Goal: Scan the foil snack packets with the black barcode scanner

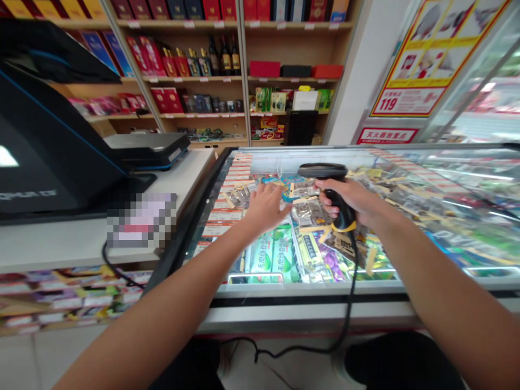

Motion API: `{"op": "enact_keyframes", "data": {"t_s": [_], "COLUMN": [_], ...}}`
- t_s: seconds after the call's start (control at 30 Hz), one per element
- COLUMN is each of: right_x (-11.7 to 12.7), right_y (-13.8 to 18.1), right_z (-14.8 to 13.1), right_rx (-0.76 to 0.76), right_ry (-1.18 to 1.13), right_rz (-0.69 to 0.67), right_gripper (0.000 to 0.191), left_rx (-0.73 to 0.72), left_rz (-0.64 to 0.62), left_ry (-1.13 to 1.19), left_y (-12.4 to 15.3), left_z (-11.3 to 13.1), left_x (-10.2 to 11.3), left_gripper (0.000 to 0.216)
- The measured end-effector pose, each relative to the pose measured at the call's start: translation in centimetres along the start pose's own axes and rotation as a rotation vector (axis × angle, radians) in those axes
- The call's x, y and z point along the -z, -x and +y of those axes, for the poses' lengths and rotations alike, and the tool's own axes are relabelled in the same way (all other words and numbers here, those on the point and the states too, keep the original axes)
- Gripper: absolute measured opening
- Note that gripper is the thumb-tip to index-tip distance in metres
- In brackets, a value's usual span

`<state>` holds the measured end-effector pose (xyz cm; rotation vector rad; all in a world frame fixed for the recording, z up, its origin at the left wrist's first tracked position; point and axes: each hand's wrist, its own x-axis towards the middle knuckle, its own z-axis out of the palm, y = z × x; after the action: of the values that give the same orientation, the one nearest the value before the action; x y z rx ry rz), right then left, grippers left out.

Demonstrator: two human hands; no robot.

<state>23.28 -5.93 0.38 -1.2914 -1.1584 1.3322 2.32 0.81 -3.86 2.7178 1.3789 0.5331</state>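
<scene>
A black barcode scanner (323,171) with a yellow-tipped grip is held upright in my right hand (350,197), fingers wrapped round its handle. From the handle a black cable (352,287) hangs down and loops below the counter edge. My left hand (267,205) reaches out over the glass-topped display case (309,290), fingers stretched and apart, holding nothing. Near it lie clear packets (239,195) of snacks. Green-and-white packages (271,254) show nearer to me, with a yellow packet (311,248) to their right. Whether my left hand touches the glass, I cannot tell.
To the left, a white counter (81,244) carries a black checkout terminal (57,146), a flat scale (150,149) and a pixelated phone-like device (142,219). Shelves (190,78) of bottles and boxes stand behind. A red-and-yellow poster (426,70) hangs at the right.
</scene>
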Motion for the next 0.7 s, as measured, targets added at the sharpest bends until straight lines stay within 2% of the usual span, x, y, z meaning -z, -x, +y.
{"op": "enact_keyframes", "data": {"t_s": [0.07,0.13,0.2,0.37,0.5,0.7], "right_x": [-0.1,-0.2,-0.2,0.1,0.2,-0.5], "right_y": [0.1,0.2,0.2,0.1,0.2,0.3], "right_z": [-0.2,-0.2,-0.1,0.2,0.3,0.4], "right_rx": [-0.01,-0.034,-0.06,-0.086,-0.099,-0.07], "right_ry": [0.02,0.047,0.049,-0.021,0.075,0.222], "right_rz": [0.005,-0.007,-0.043,-0.17,-0.148,-0.163], "right_gripper": [0.033,0.036,0.038,0.043,0.04,0.043], "left_rx": [-0.044,-0.035,-0.027,-0.003,0.096,0.12], "left_rz": [-0.118,-0.153,-0.148,-0.06,0.048,0.072], "left_ry": [0.097,0.141,0.171,0.193,0.124,0.074], "left_y": [0.2,0.1,-0.3,-1.3,-1.6,-1.8], "left_z": [2.1,3.1,3.0,0.4,-2.1,-3.7], "left_x": [-1.4,-2.2,-2.4,-1.3,-0.5,-0.5], "left_gripper": [0.063,0.072,0.07,0.054,0.054,0.057]}}
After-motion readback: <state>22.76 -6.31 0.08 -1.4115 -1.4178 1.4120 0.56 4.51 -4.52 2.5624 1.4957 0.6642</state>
